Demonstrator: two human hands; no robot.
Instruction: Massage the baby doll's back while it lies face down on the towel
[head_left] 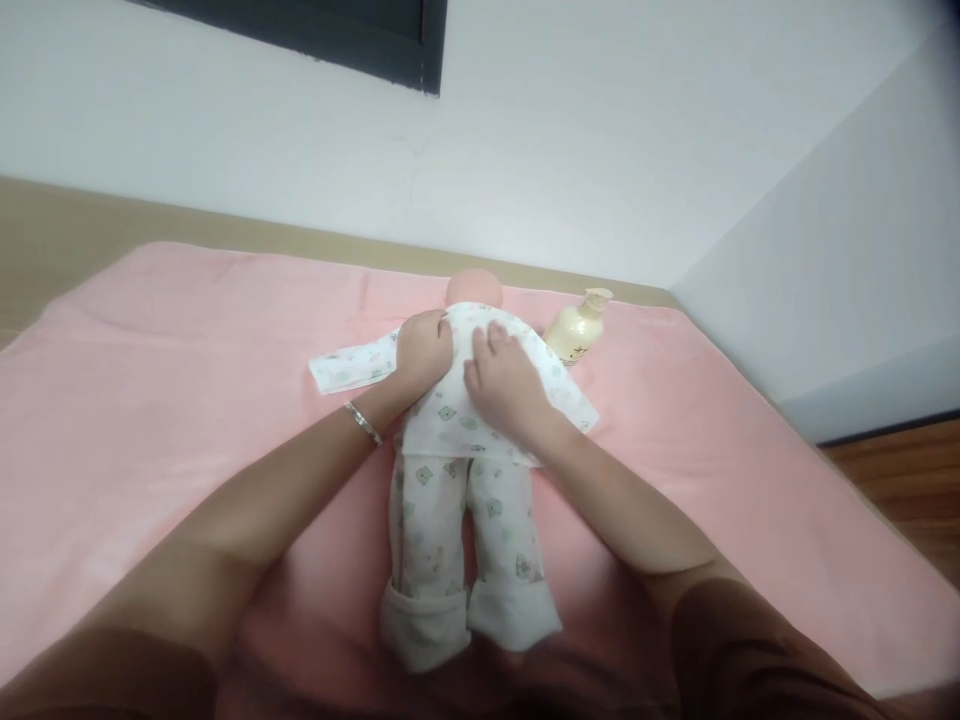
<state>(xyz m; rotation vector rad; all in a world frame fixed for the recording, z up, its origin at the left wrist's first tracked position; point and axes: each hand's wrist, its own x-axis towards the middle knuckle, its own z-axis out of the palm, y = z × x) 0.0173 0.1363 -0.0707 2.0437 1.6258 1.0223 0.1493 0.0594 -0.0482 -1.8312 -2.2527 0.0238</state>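
Observation:
A baby doll (474,287) lies on a pink blanket, dressed in a white printed top (457,420) and matching printed trousers (435,510) with wide folded cuffs. Only the smooth, rounded head shows above the collar; no facial features are visible. My left hand (425,350), with a bracelet on its wrist, is wrapped round the doll's left-hand shoulder and side over the top. Flat on the upper middle of the top rests my right hand (506,380), fingers slightly spread. One sleeve (352,365) stretches out to the left; the other slants down to the right, partly behind my right hand.
Beside the doll's right-hand shoulder a cream pump bottle (577,325) leans on the pink blanket (187,400). Behind the blanket run a tan edge (300,232) and a white wall (562,150). A dark frame (360,40) hangs above; wood flooring (900,480) shows at right.

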